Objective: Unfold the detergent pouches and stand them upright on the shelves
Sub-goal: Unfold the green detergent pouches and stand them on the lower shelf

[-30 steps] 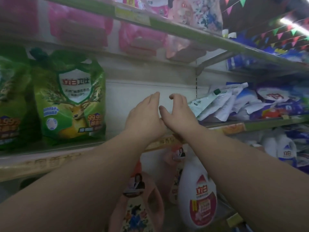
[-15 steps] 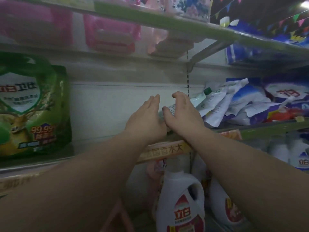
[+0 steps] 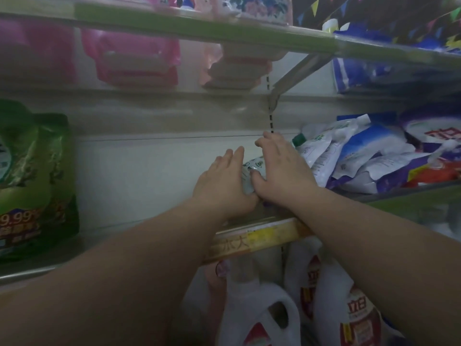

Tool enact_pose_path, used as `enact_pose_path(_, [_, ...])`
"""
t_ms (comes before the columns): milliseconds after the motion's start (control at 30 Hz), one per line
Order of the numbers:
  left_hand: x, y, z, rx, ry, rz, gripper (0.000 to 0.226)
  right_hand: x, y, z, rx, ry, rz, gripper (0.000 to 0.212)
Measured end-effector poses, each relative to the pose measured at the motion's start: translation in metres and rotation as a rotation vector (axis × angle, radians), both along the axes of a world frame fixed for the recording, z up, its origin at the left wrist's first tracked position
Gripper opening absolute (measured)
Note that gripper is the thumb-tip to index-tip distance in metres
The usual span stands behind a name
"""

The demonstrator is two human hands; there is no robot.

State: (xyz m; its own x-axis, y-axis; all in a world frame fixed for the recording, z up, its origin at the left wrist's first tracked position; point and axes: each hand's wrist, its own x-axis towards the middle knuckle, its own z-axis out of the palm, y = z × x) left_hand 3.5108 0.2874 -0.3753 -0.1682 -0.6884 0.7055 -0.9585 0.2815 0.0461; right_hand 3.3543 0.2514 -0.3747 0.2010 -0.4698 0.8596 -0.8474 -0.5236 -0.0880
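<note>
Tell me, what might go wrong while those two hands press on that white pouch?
The left hand and right hand only press the small white patterned pouch between them, so it may slump flat. The right wrist is close to the loose heap of white and blue pouches, which could slide off the green-edged shelf.

White, green-printed detergent pouch (image 3: 252, 171) on the middle shelf (image 3: 274, 229), mostly hidden; further white, blue and purple pouches (image 3: 369, 156) heaped flat to its right.
</note>
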Motion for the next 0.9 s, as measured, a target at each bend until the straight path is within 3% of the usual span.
enact_pose_path(167, [-0.004,-0.015,0.000,0.161,0.017,0.056,0.103,-0.003,-0.008,-0.004,0.061,0.046,-0.005,0.062])
enact_pose_path(300, [-0.003,-0.016,-0.001,0.225,0.038,0.047,0.088,0.000,-0.011,-0.004,0.066,0.130,-0.044,0.072])
enact_pose_path(533, [0.003,-0.021,0.002,0.345,0.147,0.002,0.084,-0.004,-0.020,-0.011,0.002,0.056,0.019,0.061])
enact_pose_path(733, [0.004,-0.025,-0.001,0.316,0.223,-0.012,0.079,-0.005,-0.020,-0.012,0.005,0.012,0.093,0.051])
enact_pose_path(900, [0.004,-0.026,-0.002,0.302,0.290,-0.035,0.077,-0.001,-0.020,-0.006,0.012,0.060,0.052,0.057])
